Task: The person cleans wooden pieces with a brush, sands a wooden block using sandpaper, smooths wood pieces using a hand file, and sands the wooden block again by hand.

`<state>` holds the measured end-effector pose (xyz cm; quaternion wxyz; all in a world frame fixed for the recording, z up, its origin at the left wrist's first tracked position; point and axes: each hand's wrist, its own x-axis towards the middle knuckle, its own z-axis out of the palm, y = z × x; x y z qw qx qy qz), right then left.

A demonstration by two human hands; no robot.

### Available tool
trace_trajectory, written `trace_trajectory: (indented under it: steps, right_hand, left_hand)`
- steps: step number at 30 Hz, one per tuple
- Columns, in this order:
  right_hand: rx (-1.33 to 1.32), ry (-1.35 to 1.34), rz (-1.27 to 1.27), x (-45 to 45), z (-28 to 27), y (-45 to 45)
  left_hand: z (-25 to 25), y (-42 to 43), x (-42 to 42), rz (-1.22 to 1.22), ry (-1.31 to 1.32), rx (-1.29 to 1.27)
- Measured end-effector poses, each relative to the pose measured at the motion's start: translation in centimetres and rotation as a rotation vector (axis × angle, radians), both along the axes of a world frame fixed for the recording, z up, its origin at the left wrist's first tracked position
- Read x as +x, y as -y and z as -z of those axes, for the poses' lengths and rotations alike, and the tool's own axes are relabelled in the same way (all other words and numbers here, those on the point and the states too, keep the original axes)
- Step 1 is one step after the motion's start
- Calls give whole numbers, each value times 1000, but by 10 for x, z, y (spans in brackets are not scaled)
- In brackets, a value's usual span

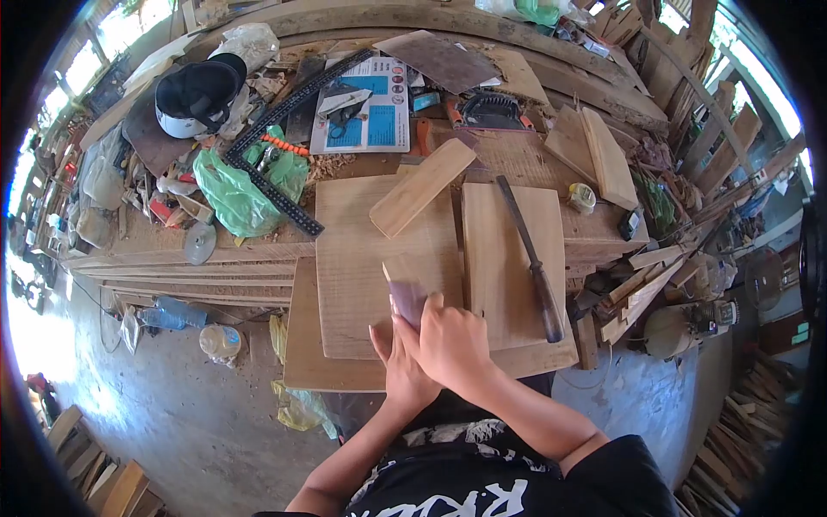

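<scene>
Above the pale wooden board (345, 284) on the bench's near side, my two hands are close together on a small wooden piece (400, 269). A purple-brown sheet (408, 302), which looks like sandpaper, lies over that piece; it is slightly blurred. My right hand (452, 343) is closed, its fingers pressed on the sheet. Lower and overlapped by it, my left hand (405, 370) grips the near end of the piece, with its fingertips partly hidden. A loose wooden slat (422, 188) lies just beyond. To the right, a dark-handled file (527, 250) rests on another board (487, 258).
A black carpenter's square (276, 196) lies over a green plastic bag (228, 194). Farther back are a cap (194, 99), a printed sheet (379, 129) and an orange-black clamp (489, 114). A tape measure (582, 198) sits at right. Bottles stand on the floor at left.
</scene>
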<state>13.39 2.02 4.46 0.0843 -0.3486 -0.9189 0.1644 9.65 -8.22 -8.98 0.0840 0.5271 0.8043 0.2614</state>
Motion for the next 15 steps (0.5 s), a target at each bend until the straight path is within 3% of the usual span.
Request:
trace_trajectory:
  steps: [8, 15]
  right_hand:
    - [19, -38, 18, -46, -2, -27]
    - [20, -65, 27, -53, 1, -31]
  left_hand:
    - [-14, -1, -2, -48, 199, 86]
    - [-11, 0, -2, -20, 149, 157]
